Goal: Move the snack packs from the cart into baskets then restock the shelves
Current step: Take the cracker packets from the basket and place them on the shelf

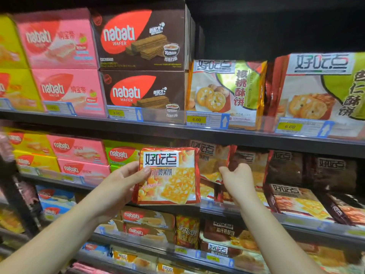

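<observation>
My left hand (126, 184) grips an orange-red biscuit snack pack (173, 180) by its left edge and holds it upright in front of the middle shelf. Just to its right, my right hand (237, 179) reaches into that shelf, its fingers curled on the top of a matching orange pack (212, 167) that stands in the row. More packs of the same brand fill the shelf further right, some dark brown (284, 167), one lying flat (300, 202). The cart and baskets are out of view.
The shelf above carries Nabati wafer boxes (142, 40) and green-and-white biscuit bags (227, 89) behind price tags (207, 119). Pink, yellow and green wafer boxes (79, 151) stand left of the held pack. Lower shelves (197, 252) carry more boxes and bags.
</observation>
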Available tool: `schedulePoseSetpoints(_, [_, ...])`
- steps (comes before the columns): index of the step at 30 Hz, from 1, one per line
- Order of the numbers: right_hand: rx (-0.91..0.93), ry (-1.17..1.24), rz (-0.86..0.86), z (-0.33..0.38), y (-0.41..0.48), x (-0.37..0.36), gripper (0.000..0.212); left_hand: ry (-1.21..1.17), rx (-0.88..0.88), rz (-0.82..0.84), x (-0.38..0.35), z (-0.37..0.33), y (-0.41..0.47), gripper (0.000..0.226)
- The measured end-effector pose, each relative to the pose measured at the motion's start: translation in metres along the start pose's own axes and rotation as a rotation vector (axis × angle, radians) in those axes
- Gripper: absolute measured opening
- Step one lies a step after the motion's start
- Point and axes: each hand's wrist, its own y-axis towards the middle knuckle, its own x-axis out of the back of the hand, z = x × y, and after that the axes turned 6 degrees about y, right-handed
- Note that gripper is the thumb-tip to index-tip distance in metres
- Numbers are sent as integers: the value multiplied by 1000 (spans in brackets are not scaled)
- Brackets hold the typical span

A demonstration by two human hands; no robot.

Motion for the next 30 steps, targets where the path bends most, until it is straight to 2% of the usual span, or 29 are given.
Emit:
schedulePoseSetpoints(3, [-1,-100,11,-2,2,-13,29,26,0,11,2,0,1,39])
schedulePoseSetpoints(10, [39,-244,-13,-10,7,-29,24,52,6,14,4,0,5,37])
schedulePoseSetpoints(13, [58,-330,-24,-11,9,-30,30,49,19,4,3,-1,9,37])
schedulePoseSetpoints(18, [208,-584,-66,-11,9,-27,11,48,6,4,1,0,12,38])
schedulePoseSetpoints(20, [242,-678,-62,-10,8,-26,11,44,8,2,0,0,13,37])
schedulePoseSetpoints(30, [172,-615,-22,-16,16,-35,13,21,7,26,0,2,16,42])
